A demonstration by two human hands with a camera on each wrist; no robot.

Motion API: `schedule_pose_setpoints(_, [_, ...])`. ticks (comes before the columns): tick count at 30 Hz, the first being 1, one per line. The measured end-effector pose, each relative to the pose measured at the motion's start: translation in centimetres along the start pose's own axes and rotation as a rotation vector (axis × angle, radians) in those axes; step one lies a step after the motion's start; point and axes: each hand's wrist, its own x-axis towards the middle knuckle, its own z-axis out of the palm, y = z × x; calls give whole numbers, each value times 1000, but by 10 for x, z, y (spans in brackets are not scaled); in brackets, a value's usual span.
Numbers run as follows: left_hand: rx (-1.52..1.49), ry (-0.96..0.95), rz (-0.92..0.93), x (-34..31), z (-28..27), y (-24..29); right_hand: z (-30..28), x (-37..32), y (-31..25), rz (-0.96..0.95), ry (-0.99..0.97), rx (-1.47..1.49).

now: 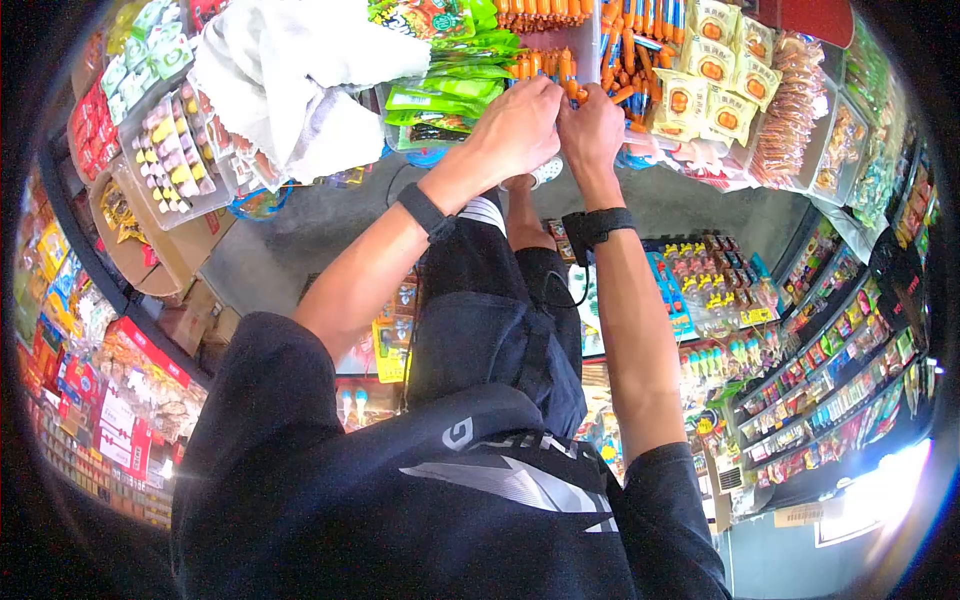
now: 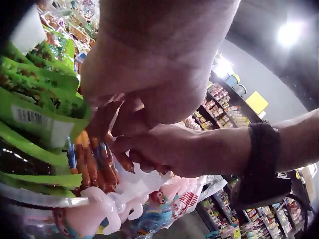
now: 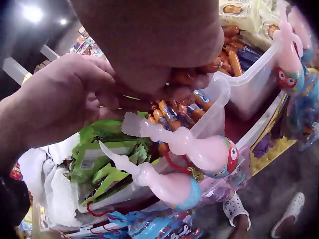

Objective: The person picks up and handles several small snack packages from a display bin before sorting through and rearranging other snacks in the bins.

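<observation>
Both hands meet over a clear bin of small orange sausages in blue-marked wrappers. My left hand bends its fingers inward, and its fingertips come up against the right hand; what lies between them is hidden, so I cannot tell what it holds. With curled fingers, my right hand holds wrapped sausages, their ends showing below the fingers in the left wrist view. Green snack packets lie directly beside the left hand, partly standing on edge in their bin.
More sausages and cream-coloured packets fill bins to the right. A white cloth covers part of the left side. Pink balloon-like toys hang at the bins' front edge. Stocked shelves stand behind the person.
</observation>
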Motion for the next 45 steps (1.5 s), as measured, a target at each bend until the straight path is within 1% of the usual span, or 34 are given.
schedule_pose_setpoints(3, [76, -24, -6, 3, 2, -8, 4, 0, -3, -8, -22, -3])
schedule_pose_setpoints(5, [165, -74, -14, 4, 4, -12, 6, -1, -5, -9, -39, -17])
schedule_pose_setpoints(9, [125, -59, -61, 8, 0, -2, 18, 6, 3, -30, -91, -53])
schedule_pose_setpoints(11, [58, -104, -166, 18, -8, 4, 20, 6, 7, -39, -119, -53])
schedule_pose_setpoints(12, [56, -103, -166, 23, -5, 3, 19, 6, 7, -47, -145, -52])
schedule_pose_setpoints(14, [-44, 20, -180, 37, -1, -2, 18, 5, 6, -35, -144, -36])
schedule_pose_setpoints(15, [-43, 23, -181, 42, -1, -5, 20, 5, 6, -23, -144, -17])
schedule_pose_setpoints(18, [-116, -23, -199, 54, 0, -12, 20, 7, 7, -44, -171, -74])
schedule_pose_setpoints(20, [-79, -183, -227, 56, 2, -15, 20, 7, 5, -33, -176, -56])
schedule_pose_setpoints(24, [-80, -179, -249, 49, 10, -26, 30, 15, 12, -13, -158, -29])
schedule_pose_setpoints(25, [-90, 4, -165, 46, 15, -30, 27, 14, 13, -13, -158, -29])
schedule_pose_setpoints(26, [-99, 187, -81, 44, 20, -34, 22, 11, 15, -57, -115, 65])
schedule_pose_setpoints(27, [-100, 188, -84, 43, 16, -31, 16, 7, 13, -102, -72, 160])
schedule_pose_setpoints(28, [-106, 131, -134, 40, 10, -25, 12, 4, 15, -104, -77, 160])
schedule_pose_setpoints(29, [-111, 75, -185, 37, 3, -19, 6, 2, 19, -43, -145, 375])
schedule_pose_setpoints(30, [-109, 78, -190, 35, 1, -17, 0, -2, 21, 21, -213, 590])
schedule_pose_setpoints(31, [-204, 48, -265, 35, 1, -14, -11, -8, 20, 20, -216, 589])
schedule_pose_setpoints(32, [-300, 17, -336, 34, 1, -11, -24, -13, 20, 112, -306, 758])
schedule_pose_setpoints(33, [-302, 17, -333, 30, -2, -7, -33, -18, 20, 206, -392, 925])
schedule_pose_setpoints(35, [-866, -133, -495, 21, -8, 2, -41, -25, 20, 201, -378, 943])
schedule_pose_setpoints(36, [-989, -45, -504, 18, -5, 8, -45, -27, 20, 200, -398, 930])
schedule_pose_setpoints(37, [-990, -46, -502, 16, -5, 11, -49, -29, 19, 199, -420, 918])
schedule_pose_setpoints(38, [-971, -55, -538, 12, -4, 13, -51, -31, 18, 198, -420, 918])
schedule_pose_setpoints(39, [-950, -63, -576, 9, -6, 15, -54, -33, 14, 135, -435, 860])
schedule_pose_setpoints(40, [-953, -88, -551, 6, -5, 13, -56, -36, 11, 71, -451, 802])
schedule_pose_setpoints(41, [-951, -85, -553, 4, -4, 14, -56, -37, 12, 69, -454, 803])
schedule_pose_setpoints(43, [-1109, -87, -598, 0, 1, 15, -53, -41, 17, 138, -461, 971])
schedule_pose_setpoints(44, [-1108, -88, -597, -3, 3, 14, -52, -44, 20, 138, -459, 973])
schedule_pose_setpoints(45, [-1356, -3, -652, -7, 6, 13, -52, -50, 24, 225, -439, 1153])
